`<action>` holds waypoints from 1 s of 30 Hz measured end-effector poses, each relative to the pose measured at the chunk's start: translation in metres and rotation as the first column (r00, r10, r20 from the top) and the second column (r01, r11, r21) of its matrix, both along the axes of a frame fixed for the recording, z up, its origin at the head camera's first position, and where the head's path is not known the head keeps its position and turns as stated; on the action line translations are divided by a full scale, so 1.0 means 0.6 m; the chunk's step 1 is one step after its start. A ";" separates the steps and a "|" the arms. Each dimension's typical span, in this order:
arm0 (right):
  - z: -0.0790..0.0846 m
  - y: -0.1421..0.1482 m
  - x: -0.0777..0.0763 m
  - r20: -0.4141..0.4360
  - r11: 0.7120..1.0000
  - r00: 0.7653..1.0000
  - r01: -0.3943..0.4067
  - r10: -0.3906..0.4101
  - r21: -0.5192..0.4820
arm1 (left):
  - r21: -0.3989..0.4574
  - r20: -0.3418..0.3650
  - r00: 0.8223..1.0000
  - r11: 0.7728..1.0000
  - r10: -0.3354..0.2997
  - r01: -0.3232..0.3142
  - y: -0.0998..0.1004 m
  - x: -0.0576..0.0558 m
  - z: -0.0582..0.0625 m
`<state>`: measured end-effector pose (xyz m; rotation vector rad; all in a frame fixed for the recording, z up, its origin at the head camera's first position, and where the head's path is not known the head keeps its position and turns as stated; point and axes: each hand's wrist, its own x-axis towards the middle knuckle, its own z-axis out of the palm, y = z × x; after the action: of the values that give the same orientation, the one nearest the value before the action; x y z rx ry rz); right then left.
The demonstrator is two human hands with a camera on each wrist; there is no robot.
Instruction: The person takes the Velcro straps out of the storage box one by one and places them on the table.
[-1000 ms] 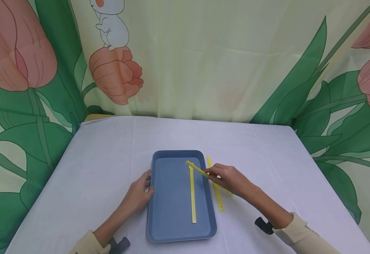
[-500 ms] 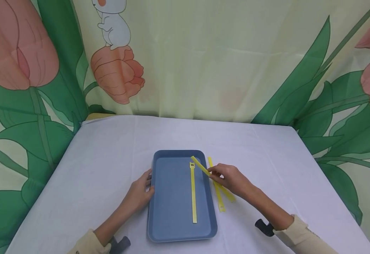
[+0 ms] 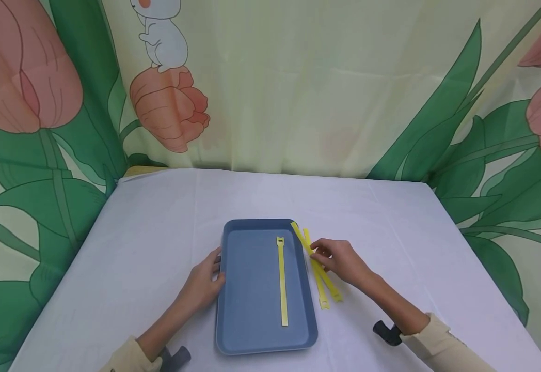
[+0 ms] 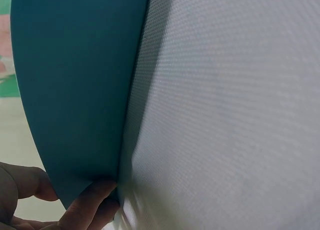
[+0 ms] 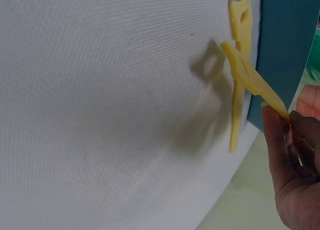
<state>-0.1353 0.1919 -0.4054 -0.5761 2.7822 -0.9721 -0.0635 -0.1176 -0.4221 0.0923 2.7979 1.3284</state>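
The yellow strap (image 3: pixel 328 281) I have hold of slants in the air just beside the blue tray (image 3: pixel 247 294), the thumb and fingertips of my right grip (image 3: pixel 340 261) pinched together on it; it looks thin and bendy, with a slotted head. Below, a second strap (image 3: pixel 322 297) lies on the white, finely woven desk (image 3: pixel 372 217). A third strap (image 3: pixel 282 281) lies flat inside the smooth, round-cornered tray, so I judge one in, two out. My left grip (image 3: pixel 204 281) holds the tray's edge.

The left sleeve (image 3: pixel 128 357) and the right sleeve (image 3: pixel 440 343) are light tan, with little dark marks on the right one. I see a dark grey gadget (image 3: pixel 176 359) by the left sleeve and a black gadget (image 3: pixel 385 332) by the right, each with a round end.
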 end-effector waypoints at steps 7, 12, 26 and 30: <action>-0.007 0.006 -0.006 0.165 0.988 0.975 0.155 -0.152 -0.008 | -0.009 0.000 1.000 1.000 0.000 0.000 0.001 -0.001 0.001; -0.014 0.015 -0.009 0.185 0.983 0.966 0.182 -0.181 0.011 | -0.003 0.001 1.000 1.000 -0.002 0.002 0.002 -0.001 0.001; -0.032 0.025 -0.008 0.276 0.970 0.931 0.242 -0.238 0.020 | -0.006 0.009 1.000 1.000 -0.001 0.001 0.002 0.000 0.000; -0.033 0.029 -0.010 0.288 0.967 0.924 0.254 -0.251 0.028 | 0.000 0.006 1.000 1.000 -0.002 0.002 0.002 0.000 0.002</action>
<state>-0.1413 0.2094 -0.4249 -0.0630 2.6261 -1.0229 -0.0632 -0.1161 -0.4208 0.0907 2.7921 1.3252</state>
